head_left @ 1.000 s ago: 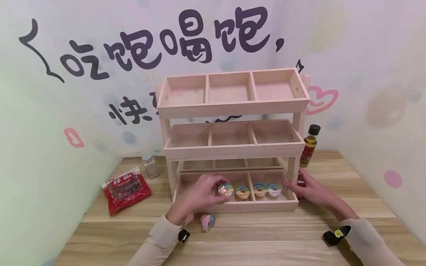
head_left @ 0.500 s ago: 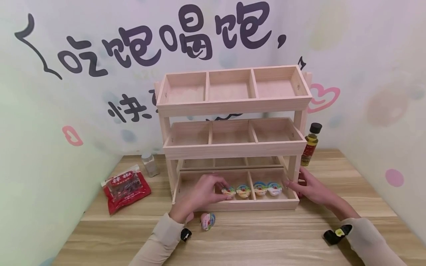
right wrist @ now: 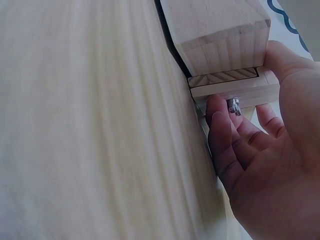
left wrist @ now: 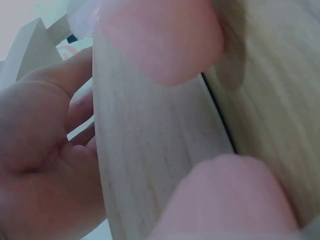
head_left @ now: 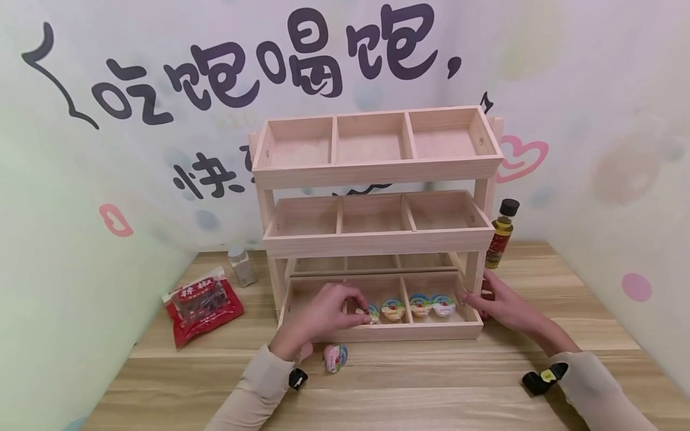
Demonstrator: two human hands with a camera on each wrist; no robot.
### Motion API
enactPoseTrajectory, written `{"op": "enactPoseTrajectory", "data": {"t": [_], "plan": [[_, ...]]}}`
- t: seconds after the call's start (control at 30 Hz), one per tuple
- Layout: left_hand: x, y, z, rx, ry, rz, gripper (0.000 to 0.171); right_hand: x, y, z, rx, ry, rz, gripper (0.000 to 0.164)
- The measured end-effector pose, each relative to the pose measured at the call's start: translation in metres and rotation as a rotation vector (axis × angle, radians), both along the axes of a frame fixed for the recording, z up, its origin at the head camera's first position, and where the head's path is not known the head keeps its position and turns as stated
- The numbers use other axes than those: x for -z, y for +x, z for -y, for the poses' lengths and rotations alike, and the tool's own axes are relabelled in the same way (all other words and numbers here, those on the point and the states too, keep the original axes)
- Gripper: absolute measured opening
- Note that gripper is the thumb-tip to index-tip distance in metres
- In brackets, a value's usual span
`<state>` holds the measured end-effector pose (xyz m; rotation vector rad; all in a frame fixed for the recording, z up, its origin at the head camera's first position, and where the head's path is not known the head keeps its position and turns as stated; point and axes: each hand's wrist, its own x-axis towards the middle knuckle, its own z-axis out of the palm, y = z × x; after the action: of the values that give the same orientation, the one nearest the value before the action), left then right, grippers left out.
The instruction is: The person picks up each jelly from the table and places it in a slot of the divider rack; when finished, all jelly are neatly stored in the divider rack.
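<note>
My left hand (head_left: 326,308) reaches over the front wall of the bottom tray of a wooden three-tier rack (head_left: 377,245). Its thumb and fingers pinch a small jelly cup (head_left: 373,313) low in the middle compartment, partly covering the lid. Beside that cup sits a yellowish jelly cup (head_left: 393,310). Two more, a jelly cup (head_left: 420,305) and a paler one (head_left: 444,306), lie side by side in the right compartment. My right hand (head_left: 504,305) grips the rack's right end; in the right wrist view its fingers curl beside a metal screw (right wrist: 234,106).
Before the rack, a pink jelly cup (head_left: 335,358) lies on the table (head_left: 409,383), another pink cup (head_left: 305,351) half hidden by my left wrist. Left stand a red packet (head_left: 203,306) and a lidded jar (head_left: 242,267). A sauce bottle (head_left: 501,234) stands behind the rack's right side.
My left hand has lowered the jelly cup into the middle compartment, and its lid, earlier in full view, is now partly behind my fingers. The right hand keeps its place on the rack.
</note>
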<state>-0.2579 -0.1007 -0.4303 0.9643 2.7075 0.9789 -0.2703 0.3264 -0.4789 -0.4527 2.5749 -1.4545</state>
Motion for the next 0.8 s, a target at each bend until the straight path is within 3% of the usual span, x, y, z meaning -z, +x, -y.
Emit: {"op": "enactPoseTrajectory", "data": {"t": [0.2,0.47,0.57,0.8], "plan": [[-0.002,0.000,0.002,0.044,0.008,0.001,0.035,0.001,-0.001,0.001,0.002,0.001,0.004,0.086],[-0.005,-0.001,0.015,0.128,-0.059,0.024,0.032,0.000,-0.001,0.003,-0.001,0.013,0.008,0.086],[-0.007,-0.001,0.013,0.117,-0.046,0.032,0.032,-0.002,0.000,0.003,-0.004,0.002,0.008,0.086],[-0.002,-0.001,0.001,0.015,-0.041,-0.028,0.028,-0.003,0.001,0.003,-0.003,0.007,0.002,0.086]]}}
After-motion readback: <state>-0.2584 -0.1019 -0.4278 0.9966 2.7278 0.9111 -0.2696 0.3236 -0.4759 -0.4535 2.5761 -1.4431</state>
